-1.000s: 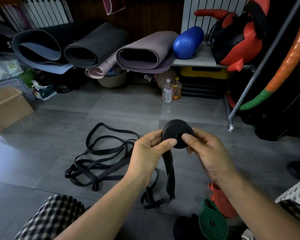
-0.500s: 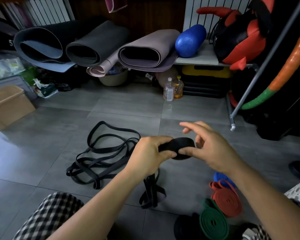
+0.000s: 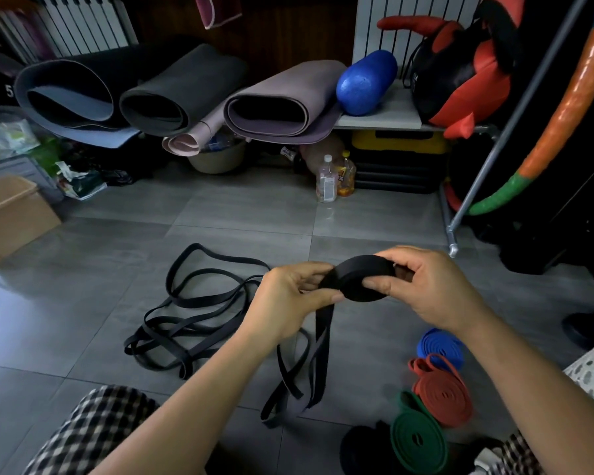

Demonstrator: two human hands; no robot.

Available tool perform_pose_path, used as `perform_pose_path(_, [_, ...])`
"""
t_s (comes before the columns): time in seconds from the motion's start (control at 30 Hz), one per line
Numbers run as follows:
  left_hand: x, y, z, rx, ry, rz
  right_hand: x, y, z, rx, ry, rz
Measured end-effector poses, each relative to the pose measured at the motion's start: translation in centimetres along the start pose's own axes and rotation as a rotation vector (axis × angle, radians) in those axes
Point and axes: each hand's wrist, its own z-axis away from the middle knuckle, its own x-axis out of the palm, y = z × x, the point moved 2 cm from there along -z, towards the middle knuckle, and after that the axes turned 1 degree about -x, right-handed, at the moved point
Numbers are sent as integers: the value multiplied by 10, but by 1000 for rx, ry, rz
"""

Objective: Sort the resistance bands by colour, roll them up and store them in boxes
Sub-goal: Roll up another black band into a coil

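A partly rolled black resistance band (image 3: 352, 281) is held above the floor between both hands. My right hand (image 3: 429, 286) grips the roll from the right, thumb underneath and fingers over the top. My left hand (image 3: 288, 296) pinches the band where it leaves the roll, and the loose tail (image 3: 314, 365) hangs down to the tiles. More black bands (image 3: 192, 313) lie tangled on the floor to the left. Rolled blue (image 3: 441, 347), red (image 3: 441, 394) and green (image 3: 415, 438) bands lie on the floor at lower right, with a black roll (image 3: 364, 450) beside the green one.
A cardboard box (image 3: 11, 214) stands at the left edge. Rolled mats (image 3: 271, 104) and a blue foam roller (image 3: 366, 82) lie on a low shelf at the back. Two bottles (image 3: 335, 180) stand under it. A metal rack leg (image 3: 455, 231) rises at right.
The roll has turned in my hands as another wrap went on. My right hand, which had lifted off with spread fingers, has closed over the roll again.
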Motion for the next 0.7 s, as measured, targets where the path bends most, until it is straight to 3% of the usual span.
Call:
perform_pose_path(0.13, [3, -2, 1, 12, 61, -131, 2, 0, 1, 28, -15, -139])
perform_pose_path(0.37, [-3, 2, 3, 119, 38, -291, 0, -2, 4, 64, -72, -175])
perform_pose_path(0.53, [7, -4, 5, -45, -2, 139, 1, -1, 5, 113, -27, -284])
perform_pose_path(0.7, [20, -5, 7, -87, 68, 548, 13, 6, 6, 210, 98, -613])
